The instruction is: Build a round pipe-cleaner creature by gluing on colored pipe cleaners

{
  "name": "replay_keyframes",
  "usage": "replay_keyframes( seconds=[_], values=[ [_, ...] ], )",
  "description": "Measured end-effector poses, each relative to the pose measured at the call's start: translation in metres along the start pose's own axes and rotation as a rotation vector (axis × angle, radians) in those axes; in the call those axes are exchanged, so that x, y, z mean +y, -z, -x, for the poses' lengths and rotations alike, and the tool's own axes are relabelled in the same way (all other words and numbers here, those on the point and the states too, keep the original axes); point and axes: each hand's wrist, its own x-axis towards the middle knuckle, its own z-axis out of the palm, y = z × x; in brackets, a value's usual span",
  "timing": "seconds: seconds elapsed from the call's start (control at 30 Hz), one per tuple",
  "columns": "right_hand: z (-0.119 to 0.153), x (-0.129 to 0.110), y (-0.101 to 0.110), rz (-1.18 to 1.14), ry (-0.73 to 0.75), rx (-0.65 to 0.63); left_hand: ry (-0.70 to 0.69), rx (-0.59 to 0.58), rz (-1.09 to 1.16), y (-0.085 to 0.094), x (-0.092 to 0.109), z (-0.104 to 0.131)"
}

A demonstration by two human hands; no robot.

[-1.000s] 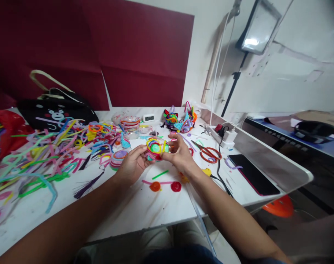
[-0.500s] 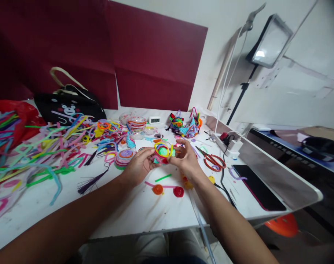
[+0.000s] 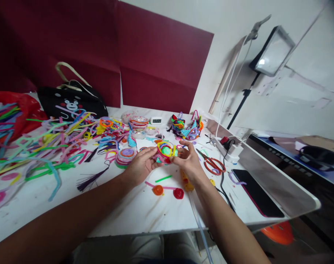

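Between my hands, a little above the white table, is a colourful pipe-cleaner craft piece (image 3: pixel 167 150) with a green middle, yellow loops and red and pink parts. My left hand (image 3: pixel 143 163) grips its left side between thumb and fingers. On the other side, my right hand (image 3: pixel 186 159) pinches the right edge, its upper fingers curled. Below them lie an orange pipe-cleaner coil (image 3: pixel 157 190), a red coil (image 3: pixel 178 193), a pink strip and a short green stem (image 3: pixel 163 178). A yellow tool (image 3: pixel 187 183) is partly hidden by my right forearm.
Loose pipe cleaners (image 3: pixel 57 146) cover the left side, before a black bag (image 3: pixel 70 101). Red-handled scissors (image 3: pixel 214 165), a phone (image 3: pixel 257 192) and a power strip (image 3: pixel 227 146) lie right. Finished pieces (image 3: pixel 190 126) and a small clock (image 3: pixel 156 120) stand at the back.
The craft piece has tilted, and its yellow loop looks flatter now. Both hands keep their hold with little movement. The whole view has shifted slightly.
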Motion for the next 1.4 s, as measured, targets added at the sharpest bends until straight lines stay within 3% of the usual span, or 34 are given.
replay_keyframes(
  seconds=[0.23,0.53,0.87,1.4],
  values=[
    [0.001,-0.003,0.001,-0.008,-0.006,-0.017,0.058,0.010,0.057,-0.001,0.001,-0.001],
    [-0.003,0.005,0.001,-0.038,0.013,0.003,-0.003,-0.140,-0.120,0.004,-0.001,0.001],
    [-0.002,0.009,-0.004,0.082,0.069,0.031,-0.068,-0.041,-0.215,-0.005,-0.008,0.008],
    [-0.002,0.018,-0.003,0.314,0.132,0.033,-0.087,-0.028,-0.195,-0.004,-0.011,0.004]
  ],
)
